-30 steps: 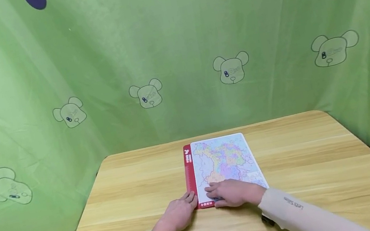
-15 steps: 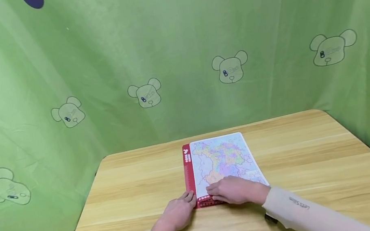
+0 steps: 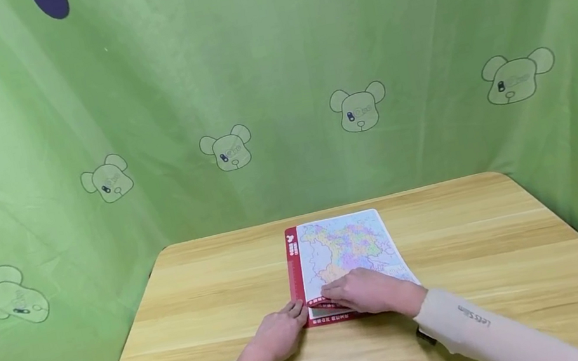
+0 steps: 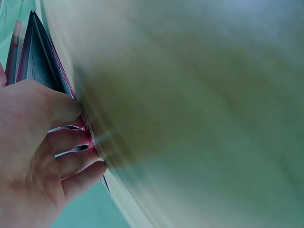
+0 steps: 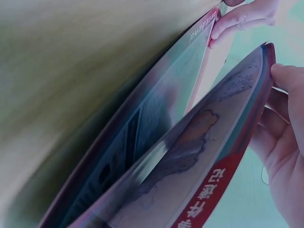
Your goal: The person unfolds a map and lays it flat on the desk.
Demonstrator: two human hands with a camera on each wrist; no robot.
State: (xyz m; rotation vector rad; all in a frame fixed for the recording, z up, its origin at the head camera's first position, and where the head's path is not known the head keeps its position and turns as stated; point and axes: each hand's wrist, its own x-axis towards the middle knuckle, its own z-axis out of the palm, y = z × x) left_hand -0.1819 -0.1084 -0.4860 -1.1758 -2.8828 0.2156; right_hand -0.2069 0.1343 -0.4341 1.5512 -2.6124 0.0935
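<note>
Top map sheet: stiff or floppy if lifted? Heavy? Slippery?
The top map sheet is probably flexible, not limp: its raised edge bows at the right hand without crumpling. Likely light, since it looks thin edge-on. It may slide over the lower sheet, both faces looking smooth.

Map (image 3: 355, 246) on table (image 3: 210, 291) (curtain (image 3: 271, 80) behind)

Map sheet (image 3: 350, 247): near edge partly hides behind right grip (image 3: 365, 291), fine print is illegible; counter (image 3: 211, 297) front is cut off.

Two hands (image 3: 277, 335) (image 3: 366, 290), one table (image 3: 210, 291)
</note>
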